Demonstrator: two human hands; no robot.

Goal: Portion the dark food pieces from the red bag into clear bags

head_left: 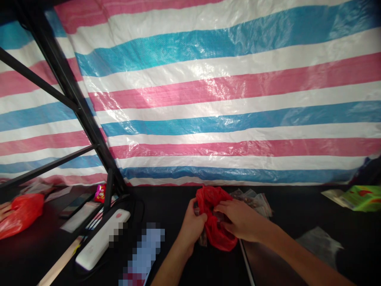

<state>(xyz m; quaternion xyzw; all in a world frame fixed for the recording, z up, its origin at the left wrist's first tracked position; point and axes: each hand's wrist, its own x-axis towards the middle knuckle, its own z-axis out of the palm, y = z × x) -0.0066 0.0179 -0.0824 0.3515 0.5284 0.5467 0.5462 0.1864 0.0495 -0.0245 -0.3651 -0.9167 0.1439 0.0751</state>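
Note:
A crumpled red plastic bag [222, 236] stands on the black table with its mouth open towards me. My left hand [192, 224] is closed on the bag's left edge, thumb over the rim. A small clear packet [203, 238] with brownish contents shows just below that thumb. From the right, my right hand [241, 220] reaches into the mouth of the bag with bent fingers. Its fingertips are partly hidden, close to something clear inside that I cannot make out. Behind this hand lie several small clear zip bags [256, 201] with contents too blurred to name.
A white power strip [102, 240] with cables lies left, near a black metal frame [89, 123]. A pixelated bluish object [144, 254] is beside it. Rightward are a clear bag [321, 244] and a green package [361, 198]. Another person's hand [4, 210] touches a red bag [22, 214] far left.

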